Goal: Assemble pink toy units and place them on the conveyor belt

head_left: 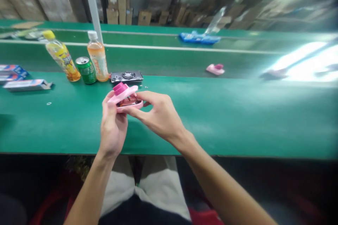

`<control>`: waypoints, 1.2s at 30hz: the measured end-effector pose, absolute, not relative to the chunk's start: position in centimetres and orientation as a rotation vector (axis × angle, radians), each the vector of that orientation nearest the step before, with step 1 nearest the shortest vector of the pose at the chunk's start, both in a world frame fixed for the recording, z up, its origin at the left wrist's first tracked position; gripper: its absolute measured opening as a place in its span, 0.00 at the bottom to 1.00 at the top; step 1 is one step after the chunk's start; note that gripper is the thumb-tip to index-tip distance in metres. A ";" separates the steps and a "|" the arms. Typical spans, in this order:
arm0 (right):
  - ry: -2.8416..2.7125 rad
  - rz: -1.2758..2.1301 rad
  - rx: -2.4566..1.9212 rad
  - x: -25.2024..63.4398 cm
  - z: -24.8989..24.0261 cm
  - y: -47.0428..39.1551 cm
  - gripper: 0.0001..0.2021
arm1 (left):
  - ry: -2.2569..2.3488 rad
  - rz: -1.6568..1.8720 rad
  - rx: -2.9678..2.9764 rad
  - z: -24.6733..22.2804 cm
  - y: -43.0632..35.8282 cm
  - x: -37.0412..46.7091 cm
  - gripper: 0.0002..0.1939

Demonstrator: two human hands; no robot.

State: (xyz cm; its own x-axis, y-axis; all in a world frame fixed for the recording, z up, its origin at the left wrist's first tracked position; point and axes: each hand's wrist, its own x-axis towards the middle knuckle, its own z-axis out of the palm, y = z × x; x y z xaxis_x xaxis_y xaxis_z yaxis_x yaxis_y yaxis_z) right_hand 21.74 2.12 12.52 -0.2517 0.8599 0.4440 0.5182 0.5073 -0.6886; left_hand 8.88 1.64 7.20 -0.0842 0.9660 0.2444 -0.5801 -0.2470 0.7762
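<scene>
Above the green worktable, both hands hold a pink plastic casing (124, 93) that looks like a toy camera, with a darker pink round piece on top. Its two halves are parted, and wires and small parts show in the gap. My left hand (113, 126) is closed around the left end. On the right end, my right hand (158, 112) pinches the casing, thumb at the lower half and fingers at the upper edge. Just behind the hands lies a dark phone-like device (126, 76) with a ring on it.
A yellow-capped bottle (63, 56), a green can (86, 70) and a white-capped bottle (97, 56) stand at the back left. Flattish boxes (26, 85) lie far left. On the belt (158, 59) behind are another pink piece (215, 69) and a blue item (199, 38).
</scene>
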 end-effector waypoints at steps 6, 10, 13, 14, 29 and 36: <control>-1.731 0.469 -1.056 21.0 10.4 2.2 0.09 | 0.660 1.737 0.927 5.5 2.8 9.3 0.21; -1.708 0.423 -1.060 21.1 9.2 2.5 0.07 | 0.719 1.730 0.973 4.7 3.1 9.5 0.22; -1.704 0.271 -1.063 21.5 8.1 2.8 0.08 | 0.743 1.730 0.972 4.6 3.0 9.8 0.22; -1.703 0.211 -1.045 21.7 7.7 2.9 0.09 | 0.739 1.730 0.966 4.7 2.9 9.9 0.22; -1.392 0.629 -0.917 23.0 3.6 1.7 0.22 | 0.840 1.448 0.991 3.2 1.5 8.7 0.27; -1.401 1.271 -1.087 25.0 5.7 -0.3 0.17 | 1.041 1.253 1.263 1.1 -0.8 6.4 0.28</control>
